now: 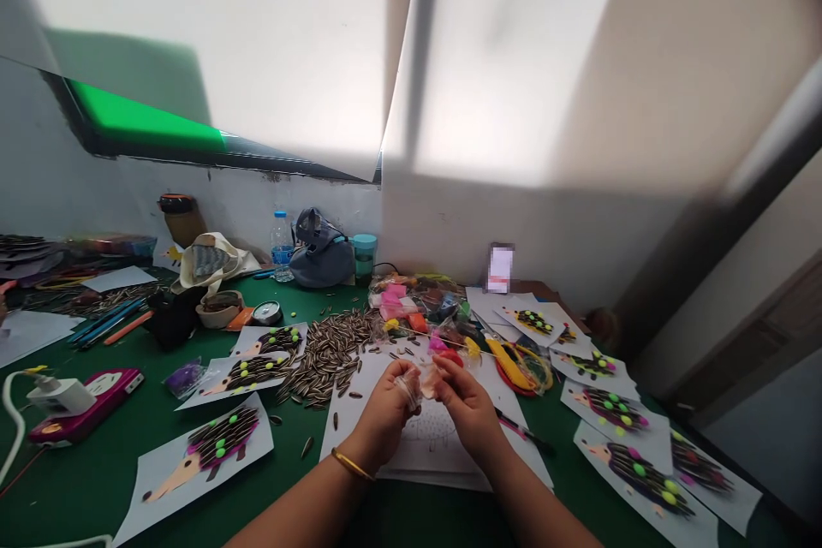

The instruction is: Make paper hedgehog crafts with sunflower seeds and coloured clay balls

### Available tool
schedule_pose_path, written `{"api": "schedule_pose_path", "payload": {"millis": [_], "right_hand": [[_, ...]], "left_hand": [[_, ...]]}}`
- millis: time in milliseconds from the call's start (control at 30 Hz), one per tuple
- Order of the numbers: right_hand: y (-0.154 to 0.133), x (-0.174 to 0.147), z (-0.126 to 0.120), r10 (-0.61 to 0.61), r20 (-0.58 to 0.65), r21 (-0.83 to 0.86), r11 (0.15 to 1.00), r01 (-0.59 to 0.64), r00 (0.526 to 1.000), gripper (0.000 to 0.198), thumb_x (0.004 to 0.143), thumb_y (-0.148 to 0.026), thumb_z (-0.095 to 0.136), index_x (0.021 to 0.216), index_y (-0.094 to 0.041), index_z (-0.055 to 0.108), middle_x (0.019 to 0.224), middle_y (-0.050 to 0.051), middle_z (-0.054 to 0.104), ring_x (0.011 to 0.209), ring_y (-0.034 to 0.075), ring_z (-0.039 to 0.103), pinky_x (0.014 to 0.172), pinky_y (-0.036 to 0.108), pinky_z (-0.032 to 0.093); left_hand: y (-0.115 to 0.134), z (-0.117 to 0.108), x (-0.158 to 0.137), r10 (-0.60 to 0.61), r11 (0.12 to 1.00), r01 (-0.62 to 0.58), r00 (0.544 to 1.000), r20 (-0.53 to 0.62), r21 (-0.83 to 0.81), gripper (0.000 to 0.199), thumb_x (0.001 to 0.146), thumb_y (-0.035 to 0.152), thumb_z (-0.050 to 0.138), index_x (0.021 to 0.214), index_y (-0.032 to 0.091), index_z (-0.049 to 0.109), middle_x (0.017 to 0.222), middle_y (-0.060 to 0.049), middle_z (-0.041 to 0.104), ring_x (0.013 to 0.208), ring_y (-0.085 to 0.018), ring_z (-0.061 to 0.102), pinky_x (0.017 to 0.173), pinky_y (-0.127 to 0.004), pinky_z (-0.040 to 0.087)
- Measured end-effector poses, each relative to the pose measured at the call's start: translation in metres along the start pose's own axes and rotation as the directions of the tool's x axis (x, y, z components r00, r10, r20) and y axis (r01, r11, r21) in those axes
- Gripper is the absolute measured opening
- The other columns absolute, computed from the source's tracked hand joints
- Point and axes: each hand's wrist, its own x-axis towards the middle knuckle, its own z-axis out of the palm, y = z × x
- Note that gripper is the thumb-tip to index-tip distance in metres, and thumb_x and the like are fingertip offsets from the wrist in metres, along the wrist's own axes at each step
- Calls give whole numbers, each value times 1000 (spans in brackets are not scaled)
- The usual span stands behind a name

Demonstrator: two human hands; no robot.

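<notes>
Both forearms reach in from the near edge, meeting over a printed sheet (431, 437) on the green table (83, 479). Between the fingertips sits a small clear plastic wrapper (416, 384), its long axis running hand to hand. Left hand (385, 411) and right hand (467, 408) are equally near, fingers pinched together on either end. Sunflower seeds (327, 351) lie just beyond the left fingers.

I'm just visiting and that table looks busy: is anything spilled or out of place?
Yes. Sunflower seeds lie in a loose heap on the green table, with strays scattered beside the paper sheet under the hands. The hedgehog pictures lie fanned at odd angles. Nothing looks broken.
</notes>
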Motion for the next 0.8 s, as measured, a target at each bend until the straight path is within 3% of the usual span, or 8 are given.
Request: {"api": "schedule_pose_path", "payload": {"millis": [133, 300, 400, 633, 800], "right_hand": [[-1, -1, -1, -36, -31, -157, 987, 31, 999, 37, 85, -47, 64, 109, -20, 70, 105, 10, 69, 96, 25, 64, 86, 41, 53], [8, -2, 2, -72, -76, -108, 992, 64, 994, 34, 86, -44, 63, 110, -21, 61, 87, 5, 65, 77, 19, 63, 70, 32, 54], [11, -3, 2, -117, -59, -161, 981, 106, 991, 25, 88, -42, 62, 100, -20, 61, 88, 4, 65, 79, 19, 62, 73, 31, 53], [2, -6, 3, -159, 26, -241, 957, 161, 987, 18, 90, -37, 60, 97, -22, 66, 96, 6, 67, 88, 21, 63, 80, 32, 51], [4, -6, 4, -117, -7, -250, 962, 112, 993, 19, 89, -39, 61, 93, -21, 63, 86, 4, 65, 77, 18, 60, 72, 30, 49]], "left_hand": [[1, 1, -3, 33, 999, -33, 999, -28, 16, 41, 72, 48, 75, 93, 20, 54, 71, 4, 55, 55, -7, 44, 54, -20, 33], [-3, -4, 0, 116, 986, -113, 993, -24, 122, 36, 75, 50, 71, 84, 17, 57, 75, 0, 59, 60, -8, 47, 58, -22, 36], [-5, -10, 4, 117, 985, -113, 993, -22, 134, 36, 73, 47, 74, 82, 17, 57, 71, 2, 57, 60, -9, 48, 58, -22, 36], [-4, -13, 4, 159, 980, -149, 984, -77, 129, 37, 69, 41, 78, 92, 16, 62, 73, 2, 58, 62, -10, 49, 60, -22, 38], [-2, -8, 1, 150, 983, -147, 988, -26, 110, 33, 70, 42, 77, 81, 16, 60, 74, 0, 60, 66, -11, 52, 65, -24, 42]]}}
